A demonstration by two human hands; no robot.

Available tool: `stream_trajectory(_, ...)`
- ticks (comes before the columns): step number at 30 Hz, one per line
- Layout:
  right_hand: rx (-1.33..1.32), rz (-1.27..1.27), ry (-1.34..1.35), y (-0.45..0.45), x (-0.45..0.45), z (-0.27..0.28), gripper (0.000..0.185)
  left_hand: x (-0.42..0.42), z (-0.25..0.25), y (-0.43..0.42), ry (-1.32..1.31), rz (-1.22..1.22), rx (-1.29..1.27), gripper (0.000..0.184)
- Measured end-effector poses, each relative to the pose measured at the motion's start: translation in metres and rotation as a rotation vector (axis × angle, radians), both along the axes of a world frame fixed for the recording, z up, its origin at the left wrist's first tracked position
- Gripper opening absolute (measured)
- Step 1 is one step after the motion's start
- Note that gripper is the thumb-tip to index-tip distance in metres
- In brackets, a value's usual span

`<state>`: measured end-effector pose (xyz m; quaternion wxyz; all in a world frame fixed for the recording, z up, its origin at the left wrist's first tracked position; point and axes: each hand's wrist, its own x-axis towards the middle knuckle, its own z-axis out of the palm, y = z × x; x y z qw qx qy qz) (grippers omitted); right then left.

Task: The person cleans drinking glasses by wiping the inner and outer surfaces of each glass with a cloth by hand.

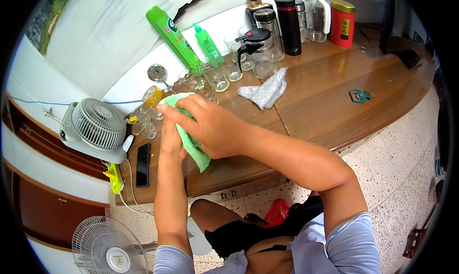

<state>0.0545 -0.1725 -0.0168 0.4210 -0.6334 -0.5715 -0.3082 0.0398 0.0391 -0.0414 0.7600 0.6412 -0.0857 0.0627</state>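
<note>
Two-handed handling of a green cloth (197,156) above the left part of the table (318,101), as I view it remotely through the head camera. The right hand (215,125) lies over the cloth, its fingers clamped on the fabric; the left hand (173,141) meets it from the other side, and because its fingers are covered, I cannot tell whether they grip or lie apart. Whether anything is wrapped inside is likewise hidden from me. I judge the work to be under way: the cloth is in use and not yet laid down. The drinking glasses (221,82) stand toward the back edge; nothing in view marks any of them as done or left. The cloth's long axis runs obliquely, from an upper end near these glasses to a loose lower corner pointing toward the table's front edge. A silvery cloth (268,91) lies apart, just before the black-lidded jug (266,63). A phone (143,165) lies near the front left corner; a small fan (99,123) stands at the left edge.
</note>
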Motion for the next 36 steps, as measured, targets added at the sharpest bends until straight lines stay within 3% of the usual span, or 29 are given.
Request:
stream_trajectory(5,0.068,0.015,-0.005,-0.002,-0.003,0.009,0.093,-0.017,0.025,-0.028,0.033,-0.128,-0.384,0.091)
stream_trajectory(8,0.097,-0.047,0.016,-0.001,-0.001,0.002,0.095,-0.021,0.036,-0.042,0.038,-0.005,-0.430,0.102)
stream_trajectory(14,0.071,-0.046,0.094,-0.004,0.007,0.000,0.091,-0.021,0.032,-0.044,0.084,-0.117,-0.365,0.098)
stream_trajectory(17,0.106,-0.113,0.137,-0.007,0.007,0.004,0.085,-0.020,0.025,-0.048,0.091,-0.046,-0.079,0.100)
stream_trajectory(21,0.132,-0.196,0.032,-0.008,0.014,0.006,0.074,-0.023,0.021,-0.058,0.080,-0.041,0.049,0.100)
stream_trajectory(25,0.069,-0.165,-0.045,-0.003,0.008,0.002,0.075,-0.027,0.027,-0.060,0.058,0.120,0.093,0.098)
stream_trajectory(28,-0.008,-0.105,-0.073,0.004,0.000,-0.003,0.077,-0.018,0.022,-0.044,0.039,0.169,-0.064,0.095)
stream_trajectory(31,0.005,-0.079,-0.129,0.006,0.000,-0.005,0.080,-0.019,0.026,-0.033,0.030,0.035,-0.146,0.094)
stream_trajectory(36,0.071,-0.058,-0.033,0.002,0.003,0.001,0.081,-0.022,0.029,-0.046,0.083,-0.008,-0.064,0.096)
